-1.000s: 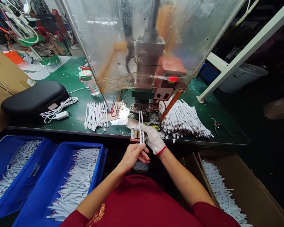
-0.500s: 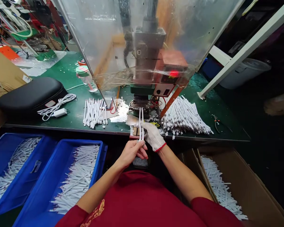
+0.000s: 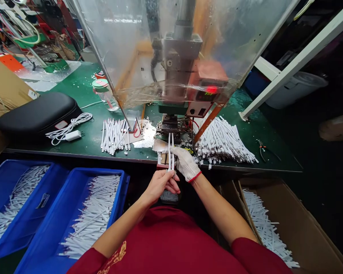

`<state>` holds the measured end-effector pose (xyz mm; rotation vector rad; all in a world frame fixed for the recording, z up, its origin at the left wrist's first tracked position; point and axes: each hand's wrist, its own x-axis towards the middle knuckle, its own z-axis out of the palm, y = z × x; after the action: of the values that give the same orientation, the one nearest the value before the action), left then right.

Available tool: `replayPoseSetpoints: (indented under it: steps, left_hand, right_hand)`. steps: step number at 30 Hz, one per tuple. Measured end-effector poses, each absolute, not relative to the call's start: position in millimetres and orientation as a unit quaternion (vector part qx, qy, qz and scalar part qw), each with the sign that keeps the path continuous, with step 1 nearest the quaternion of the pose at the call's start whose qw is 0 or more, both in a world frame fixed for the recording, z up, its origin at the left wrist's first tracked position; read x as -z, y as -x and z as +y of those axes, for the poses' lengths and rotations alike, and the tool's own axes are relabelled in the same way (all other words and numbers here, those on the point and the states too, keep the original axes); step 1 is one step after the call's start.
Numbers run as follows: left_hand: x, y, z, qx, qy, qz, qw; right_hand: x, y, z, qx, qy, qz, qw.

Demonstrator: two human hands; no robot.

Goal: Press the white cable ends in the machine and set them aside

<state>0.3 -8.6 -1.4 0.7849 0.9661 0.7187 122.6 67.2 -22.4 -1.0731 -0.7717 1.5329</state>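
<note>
Two white cable-like strips [image 3: 169, 156]: pointing lengthwise at the press die [image 3: 170, 125], on its near side, far ends reaching its front. Bare left hand [image 3: 161, 183]: we are pinching the near ends, farther from the die. Gloved right hand [image 3: 185, 164]: nearer the die, fingertips meeting the strips; grip, we cannot tell.

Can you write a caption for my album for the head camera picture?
A bare left hand holds two white strips at a machine, the gloved right hand alongside.

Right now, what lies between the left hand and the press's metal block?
Head view: two white strips extend from the left hand toward the block; the gloved right hand is alongside.
</note>
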Motion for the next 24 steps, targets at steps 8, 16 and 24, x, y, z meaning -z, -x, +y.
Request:
replayPoseSetpoints:
  steps: [8, 16, 24]
  left_hand:
    - [-3, -2, -7, -0.313, -0.353, 0.438, 0.765]
    - [1, -4, -5, -0.323, -0.35, 0.427, 0.769]
    - [8, -9, -1, -0.33, -0.35, 0.412, 0.774]
  right_hand:
    - [8, -126, 103, -0.6, 0.504, -0.394, 0.48]
    - [7, -119, 118, -0.681, 0.475, -0.293, 0.473]
    - [3, -114, 125, -0.681, 0.495, -0.274, 0.464]
